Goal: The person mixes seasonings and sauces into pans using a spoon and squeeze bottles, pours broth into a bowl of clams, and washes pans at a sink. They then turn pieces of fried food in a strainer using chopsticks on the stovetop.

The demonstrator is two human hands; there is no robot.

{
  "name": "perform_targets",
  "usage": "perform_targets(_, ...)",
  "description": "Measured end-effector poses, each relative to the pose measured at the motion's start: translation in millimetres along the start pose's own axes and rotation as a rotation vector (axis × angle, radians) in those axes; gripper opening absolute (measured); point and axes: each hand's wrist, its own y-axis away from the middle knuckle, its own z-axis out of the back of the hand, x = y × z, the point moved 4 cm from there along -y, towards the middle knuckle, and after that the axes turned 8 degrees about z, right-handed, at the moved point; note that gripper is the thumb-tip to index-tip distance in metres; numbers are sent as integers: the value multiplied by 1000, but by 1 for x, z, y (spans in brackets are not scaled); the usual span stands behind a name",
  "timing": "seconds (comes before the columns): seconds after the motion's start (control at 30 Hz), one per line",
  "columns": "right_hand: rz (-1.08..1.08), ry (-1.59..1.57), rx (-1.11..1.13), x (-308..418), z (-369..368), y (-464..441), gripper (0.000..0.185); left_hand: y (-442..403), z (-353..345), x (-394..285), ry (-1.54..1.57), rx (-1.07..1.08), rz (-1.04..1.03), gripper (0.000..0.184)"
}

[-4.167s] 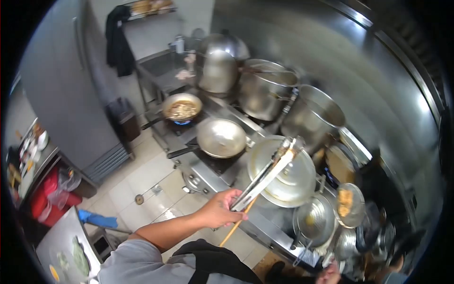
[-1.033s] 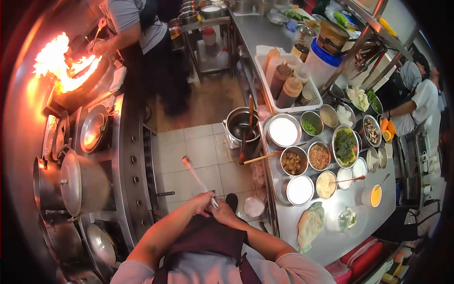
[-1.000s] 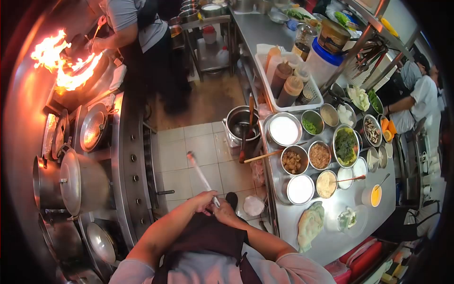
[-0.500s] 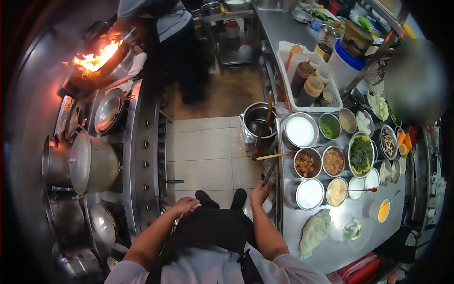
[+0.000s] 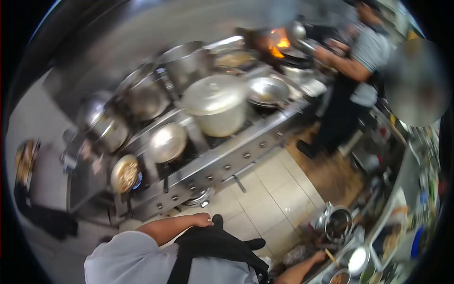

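Observation:
My left hand [image 5: 203, 219] is in front of the black apron, below the stove's front edge. Its fingers are curled together, and what they hold, if anything, is hidden. Far to the lower right, my right hand [image 5: 318, 257] reaches to the edge of the counter with the bowls. A wooden handle [image 5: 331, 257] lies right beside its fingertips. Blur hides whether those fingers touch the handle or hold anything. Near this hand are a bowl of white contents [image 5: 358, 259] and a metal pot [image 5: 338, 224].
Along the stove [image 5: 227, 167] stand a pan of food [image 5: 126, 174] over a blue flame, a domed pan [image 5: 168, 143], a large lidded pot [image 5: 215, 106] and a wok [image 5: 268, 91]. A co-worker [image 5: 362, 61] stands at the upper right beside an orange flame [image 5: 280, 43].
The view has swung left toward the stove. My hands are farther apart, with the right one out at the counter edge. The tongs-like tool seen in it half a second ago no longer shows.

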Motion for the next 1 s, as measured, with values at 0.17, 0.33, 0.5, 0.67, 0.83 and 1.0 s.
perform_targets(0.17,57,-28,296,-4,-27,97,25,19,-32,80,126,-26,105,60)
perform_targets(0.33,2,94,1087,13,-82,244,22,34,-72,170,292,-139,165,56)
perform_targets(0.5,215,235,1595,74,-114,426,20,60,-113,275,451,-62,162,54)
perform_targets(0.67,626,397,1898,182,-90,629,28,107,-170,412,733,68,342,62)
perform_targets(0.83,1037,336,2138,286,-26,817,32,143,-129,485,1874,-162,407,74)
perform_targets(1.0,1354,309,2113,335,-2,907,35,176,-14,453,1961,-249,185,68)
